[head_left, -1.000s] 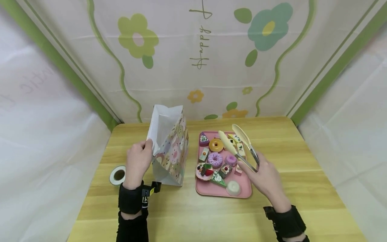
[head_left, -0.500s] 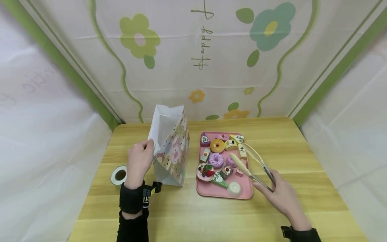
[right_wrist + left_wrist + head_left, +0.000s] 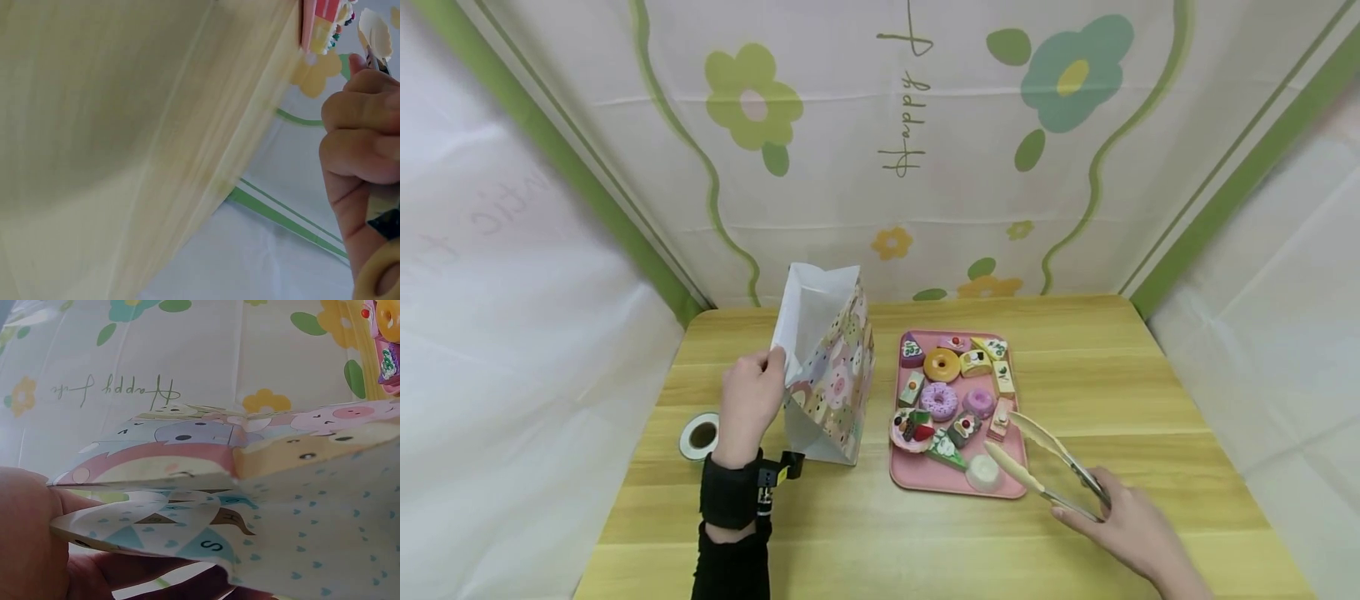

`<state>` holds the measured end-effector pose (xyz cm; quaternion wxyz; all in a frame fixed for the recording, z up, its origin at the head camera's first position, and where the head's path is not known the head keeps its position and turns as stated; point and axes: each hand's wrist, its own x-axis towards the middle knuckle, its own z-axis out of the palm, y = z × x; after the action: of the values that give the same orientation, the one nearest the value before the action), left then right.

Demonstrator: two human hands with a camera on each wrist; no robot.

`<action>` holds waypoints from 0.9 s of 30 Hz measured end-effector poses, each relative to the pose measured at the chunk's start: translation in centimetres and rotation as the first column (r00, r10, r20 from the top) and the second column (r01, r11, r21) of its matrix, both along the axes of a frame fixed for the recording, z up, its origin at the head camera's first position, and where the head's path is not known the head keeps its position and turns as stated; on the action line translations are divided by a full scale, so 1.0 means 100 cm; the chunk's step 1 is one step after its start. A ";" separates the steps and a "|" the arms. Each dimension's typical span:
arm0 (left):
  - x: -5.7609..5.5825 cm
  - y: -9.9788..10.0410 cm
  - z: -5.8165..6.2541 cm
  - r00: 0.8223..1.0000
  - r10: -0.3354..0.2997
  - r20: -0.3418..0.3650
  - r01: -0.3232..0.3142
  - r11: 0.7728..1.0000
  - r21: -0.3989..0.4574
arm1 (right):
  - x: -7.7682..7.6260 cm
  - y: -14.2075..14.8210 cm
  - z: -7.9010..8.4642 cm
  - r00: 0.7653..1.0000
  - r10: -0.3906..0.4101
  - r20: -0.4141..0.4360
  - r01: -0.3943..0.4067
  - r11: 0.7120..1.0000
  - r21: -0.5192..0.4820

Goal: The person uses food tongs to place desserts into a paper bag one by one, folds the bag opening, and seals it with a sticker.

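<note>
My left hand [image 3: 751,404] pinches the left rim of a white paper bag [image 3: 837,385] with a cartoon print, which stands with its mouth open. In the left wrist view the thumb and fingers lie on either side of the bag's folded edge [image 3: 150,531]. My right hand [image 3: 1138,533] grips metal tongs [image 3: 1015,472] with cream tips, spread apart. Those tips overlap the lower right of a pink tray [image 3: 917,477], one near a round white cake [image 3: 983,472], the other near a pink cake slice [image 3: 1000,419]. In the right wrist view curled fingers [image 3: 362,131] hold the tongs.
Several toy sweets lie on the tray, among them an orange doughnut [image 3: 942,364], a purple doughnut [image 3: 938,402] and a fruit tart [image 3: 912,431]. A roll of tape [image 3: 698,436] lies left of the left hand on the wooden table [image 3: 880,542]. Printed cloth walls [image 3: 820,167] enclose the table.
My right hand has drawn the spread tongs down and to the right, from over the upper tray to its lower right edge. The left hand still holds the bag's rim.
</note>
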<state>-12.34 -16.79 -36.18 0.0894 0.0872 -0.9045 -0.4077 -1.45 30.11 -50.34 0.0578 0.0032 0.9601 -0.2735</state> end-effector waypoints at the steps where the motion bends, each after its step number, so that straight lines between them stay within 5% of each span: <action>1: 0.000 0.000 0.000 1.000 0.000 0.000 0.000 1.000 0.002 | 0.001 0.001 -0.001 1.000 0.000 0.010 0.000 1.000 0.001; 14: 0.000 0.000 -0.002 1.000 -0.008 -0.019 0.007 1.000 -0.009 | 0.007 -0.002 -0.014 0.990 0.011 0.139 -0.018 0.999 0.049; 27: 0.003 0.000 0.001 0.999 -0.023 0.023 0.022 0.999 0.042 | 0.006 -0.015 -0.021 0.997 0.071 0.005 -0.070 0.981 0.181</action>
<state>-12.06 -16.79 -36.08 0.0723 0.0839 -0.8976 -0.4266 -0.82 28.65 -52.43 0.0663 -0.0258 0.9806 -0.1828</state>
